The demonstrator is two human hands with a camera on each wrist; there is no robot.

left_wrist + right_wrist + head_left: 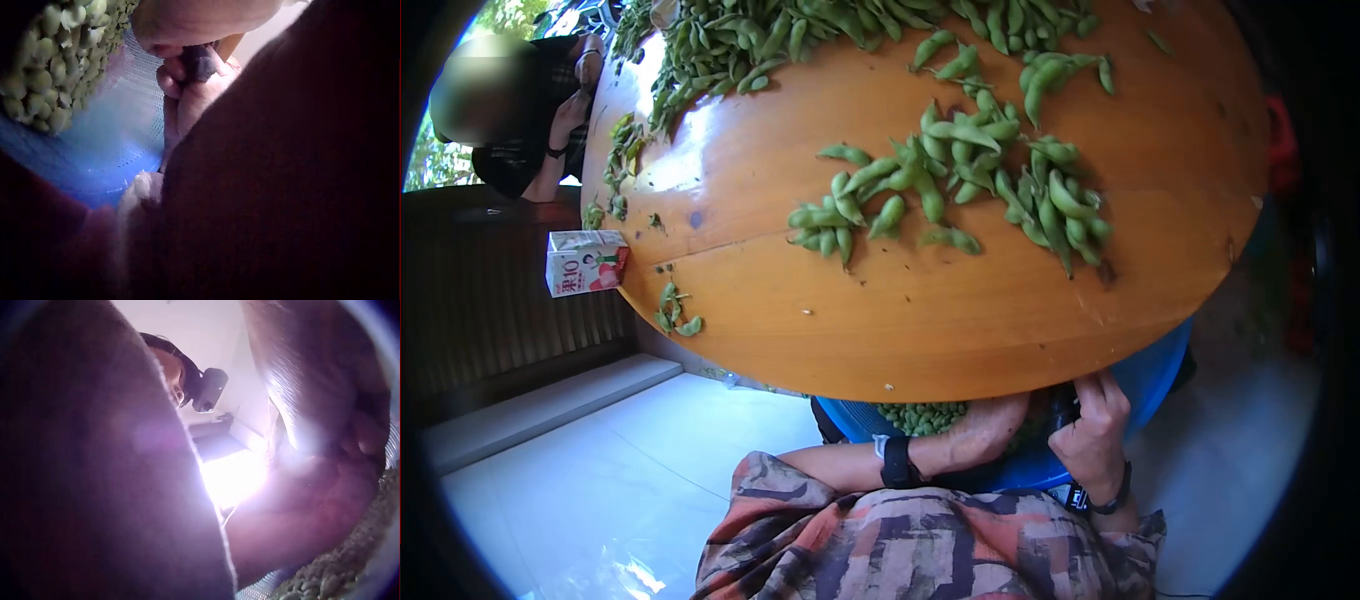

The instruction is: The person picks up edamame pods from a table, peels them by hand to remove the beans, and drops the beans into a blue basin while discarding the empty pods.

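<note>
Blue plastic basin: round, smooth wall, sits below the counter edge, against the person's lap. Contents: shelled green beans, small, rounded, matte, heaped; the left wrist view shows them piled against a ribbed, translucent blue wall.

Left hand: inside the basin, under the counter rim, next to the beans. Fingers hidden by the rim in the head view; the left wrist view is dim and blurred, with curled fingers near a dark item, owner unclear. Finger state: cannot tell. Black band on the wrist.

Right hand: at the basin's near rim, approx. under the counter edge, knuckles up, fingers curled inward toward a dark item. Whether they pinch anything: cannot tell. Dark strap on the wrist. Right wrist view mostly glare and blurred skin; beans at lower right.

Counter: round, glossy orange-brown wood, with a seam across the top. Unshelled pods: elongated, lumpy, fuzzy green, in a loose cluster near centre; a larger pile at the far edge; a few pods at the left rim.

Juice carton: white/red box beside the counter, left. Second person seated at far left. Floor: pale glossy tile. Patterned sleeve: brown/grey fabric.
</note>
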